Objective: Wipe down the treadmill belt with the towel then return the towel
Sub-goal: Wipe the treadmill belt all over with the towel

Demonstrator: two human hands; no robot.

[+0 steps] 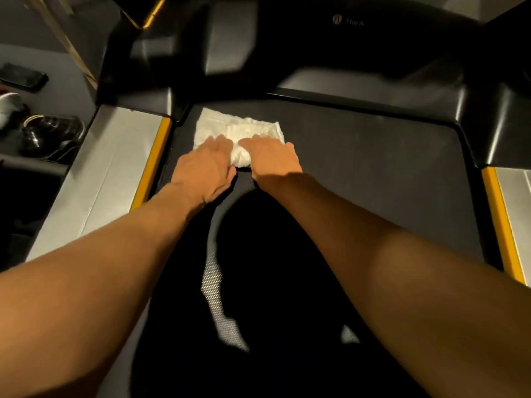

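Note:
A folded white towel (230, 126) lies on the dark treadmill belt (373, 168), near its front left corner, close to the motor cover. My left hand (205, 165) and my right hand (273, 159) press side by side on the towel's near edge, palms down and fingers laid flat over it. Both forearms reach forward from the bottom of the view. The towel's near part is hidden under my hands.
Grey side rails with yellow strips run along the belt on the left (115, 168) and right (511, 214). The black motor cover (344, 64) and console upright rise ahead. On the floor at left sit dark shoes (48, 136) and a phone (23, 76).

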